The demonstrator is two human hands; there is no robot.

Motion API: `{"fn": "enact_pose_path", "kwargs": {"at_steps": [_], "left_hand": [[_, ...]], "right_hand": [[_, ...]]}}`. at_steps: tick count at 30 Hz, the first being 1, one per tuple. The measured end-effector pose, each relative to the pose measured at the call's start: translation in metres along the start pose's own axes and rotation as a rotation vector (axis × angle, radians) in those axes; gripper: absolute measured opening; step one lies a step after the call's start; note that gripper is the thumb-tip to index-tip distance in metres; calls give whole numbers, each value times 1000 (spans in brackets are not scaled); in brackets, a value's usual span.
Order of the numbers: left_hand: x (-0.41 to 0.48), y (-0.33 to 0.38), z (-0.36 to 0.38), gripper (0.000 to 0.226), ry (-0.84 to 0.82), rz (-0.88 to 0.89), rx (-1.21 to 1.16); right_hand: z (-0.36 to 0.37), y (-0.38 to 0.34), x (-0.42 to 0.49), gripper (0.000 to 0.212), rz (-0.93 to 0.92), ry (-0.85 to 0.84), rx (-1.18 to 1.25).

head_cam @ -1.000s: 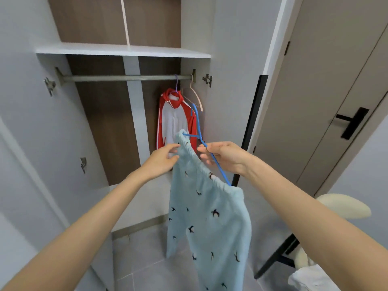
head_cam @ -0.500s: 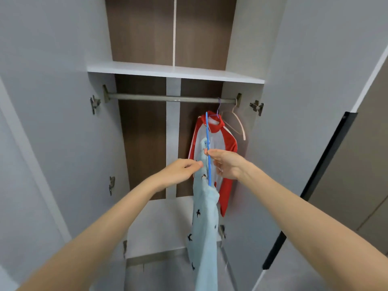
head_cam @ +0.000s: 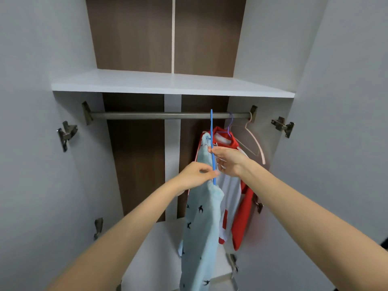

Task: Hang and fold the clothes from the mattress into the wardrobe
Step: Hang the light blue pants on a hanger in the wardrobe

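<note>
At frame centre, both hands hold a blue hanger (head_cam: 212,143) carrying pale blue trousers (head_cam: 200,227): left hand (head_cam: 195,175) below, right hand (head_cam: 228,160) above, under the rail (head_cam: 147,115).

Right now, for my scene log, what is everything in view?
trousers: one, light blue with dark birds, draped over the blue hanger
blue hanger: one, blue, edge-on, tip at the rail
jacket: one, red and white, on purple hanger, rail's right end
pink hanger: one, pale pink, bare, rightmost on rail
rail: one, grey, under the shelf
shelf: one, white, above rail
hinges: several, metal, door edges
left hand: one, pinches trousers
right hand: one, grips blue hanger
</note>
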State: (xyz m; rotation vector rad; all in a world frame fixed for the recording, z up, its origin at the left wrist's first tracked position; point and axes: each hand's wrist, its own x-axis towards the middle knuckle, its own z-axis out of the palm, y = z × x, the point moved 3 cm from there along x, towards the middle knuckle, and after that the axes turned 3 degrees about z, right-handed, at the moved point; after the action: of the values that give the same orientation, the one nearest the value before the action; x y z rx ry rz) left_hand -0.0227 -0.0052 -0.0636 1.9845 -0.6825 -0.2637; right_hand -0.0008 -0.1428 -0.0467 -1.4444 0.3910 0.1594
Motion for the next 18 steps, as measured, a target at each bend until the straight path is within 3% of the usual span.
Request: {"fn": "enact_pose_path", "kwargs": {"at_steps": [3, 7, 18], "left_hand": [[38, -14, -13, 31, 17, -14, -8], [88, -32, -27, 29, 52, -25, -17], [209, -70, -49, 29, 86, -87, 45]], "right_hand": [[2, -13, 41, 13, 5, 15, 30], [3, -32, 94, 2, -15, -7, 29], [-12, -60, 221, 12, -37, -95, 9]]}}
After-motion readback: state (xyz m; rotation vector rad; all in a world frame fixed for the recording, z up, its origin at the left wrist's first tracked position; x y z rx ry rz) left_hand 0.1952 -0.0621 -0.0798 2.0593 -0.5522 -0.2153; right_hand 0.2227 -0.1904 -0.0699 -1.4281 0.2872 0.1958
